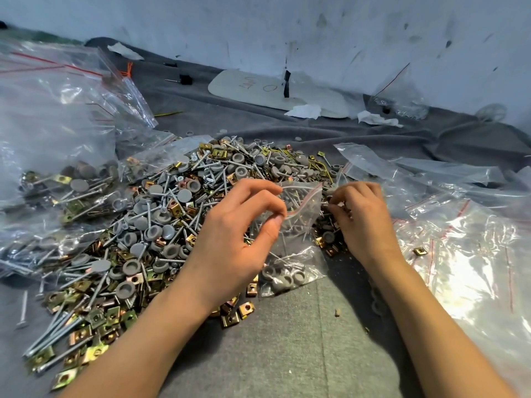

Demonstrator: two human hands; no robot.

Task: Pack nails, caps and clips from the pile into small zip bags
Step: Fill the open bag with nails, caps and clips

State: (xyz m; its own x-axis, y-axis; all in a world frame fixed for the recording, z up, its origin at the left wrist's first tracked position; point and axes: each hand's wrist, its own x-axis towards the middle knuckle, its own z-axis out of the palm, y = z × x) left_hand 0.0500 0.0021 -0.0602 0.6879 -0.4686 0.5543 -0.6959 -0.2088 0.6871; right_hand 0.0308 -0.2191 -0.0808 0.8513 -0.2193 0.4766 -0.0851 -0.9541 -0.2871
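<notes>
The pile (161, 214) of nails (71, 326), grey caps (100, 265) and brass clips (112, 313) covers the left and middle of the grey cloth (287, 340), so most of the sorting looks undone.

At the cloth's left edge lie filled zip bags (71, 191) with red seal lines. They hold nails, caps and clips, so part of the job appears finished, though I cannot count them.

Just right of the pile's middle, the left hand (238, 234) pinches the lip of a small zip bag (293, 254) between thumb and forefinger and holds its mouth up. This bag lies on the near side of the pile. It has grey caps at the bottom and some nails above them. I see no clips in it, so it looks only partly filled.

The right hand (362, 216) is at the bag's mouth with its fingers curled round what seem to be a few nails, probably feeding them in.

Toward the right edge is a heap of empty zip bags (474, 254), with one stray clip on it. That suggests many packs are left to fill.

At the far edge by the wall, a white card (267, 90) carries handwriting. One ring-shaped mark could be an "O", and the rest is unreadable. No brand or printed label shows on any bag.
</notes>
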